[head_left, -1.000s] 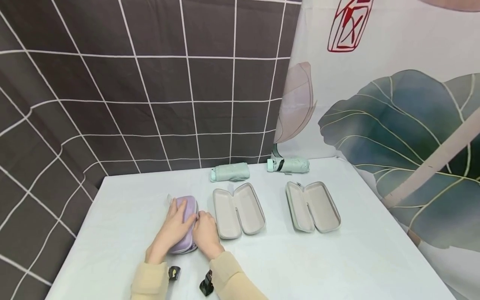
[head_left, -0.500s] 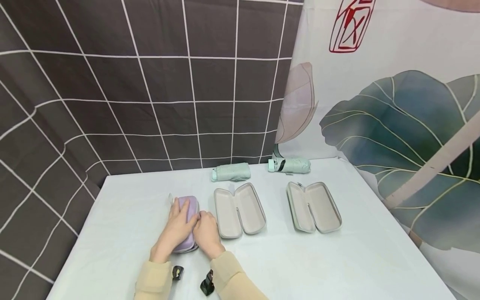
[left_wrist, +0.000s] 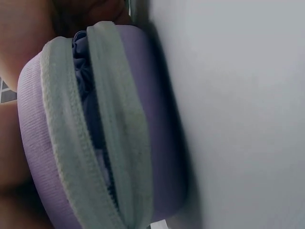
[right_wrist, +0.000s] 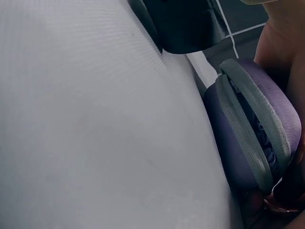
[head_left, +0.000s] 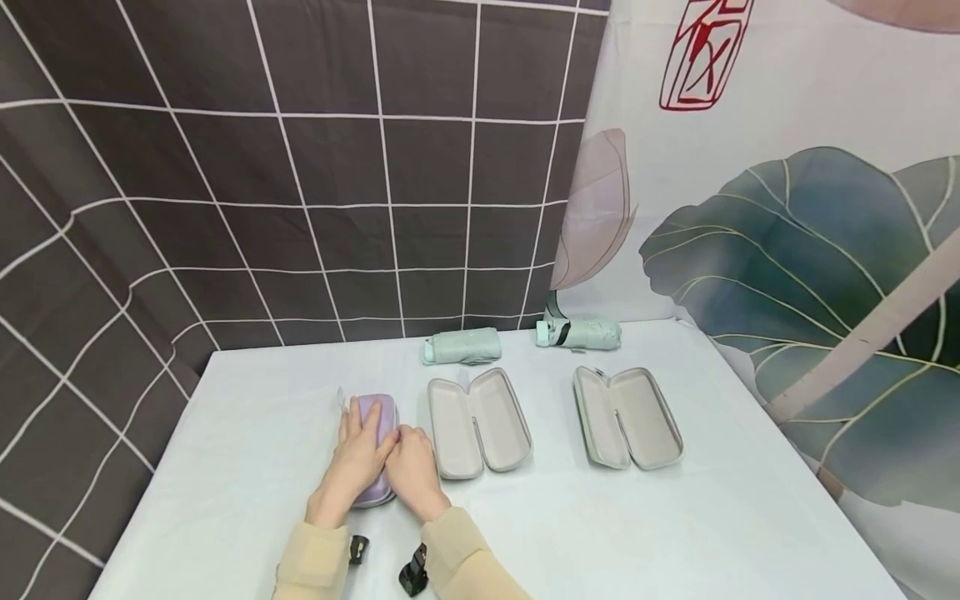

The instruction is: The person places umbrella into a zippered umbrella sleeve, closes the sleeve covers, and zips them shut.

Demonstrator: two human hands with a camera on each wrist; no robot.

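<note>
A purple zip case (head_left: pixel 381 487) with grey zipper tape lies on the white table, its lid down. Along its near end the zipper (left_wrist: pixel 107 124) is parted, and crumpled dark blue fabric (left_wrist: pixel 88 90) shows in the gap. My left hand (head_left: pixel 354 458) presses on the lid, its fingers stretched over the top. At the case's right side my right hand (head_left: pixel 412 471) has curled fingers against the seam, pinching at the zipper; the pull itself is hidden by the fingers. In the right wrist view, those fingertips sit low at the far end of the zipper gap (right_wrist: pixel 257 129).
Right of my hands lies an opened pale case (head_left: pixel 480 425), with a second opened pale case (head_left: pixel 628 417) farther right. Two rolled mint-green folding umbrellas (head_left: pixel 462 346) lie along the table's back edge. A dark grid-patterned cloth (head_left: pixel 337 167) hangs behind.
My left hand has shifted slightly to the right on the lid. The right hand stays at the seam, nearly still.
</note>
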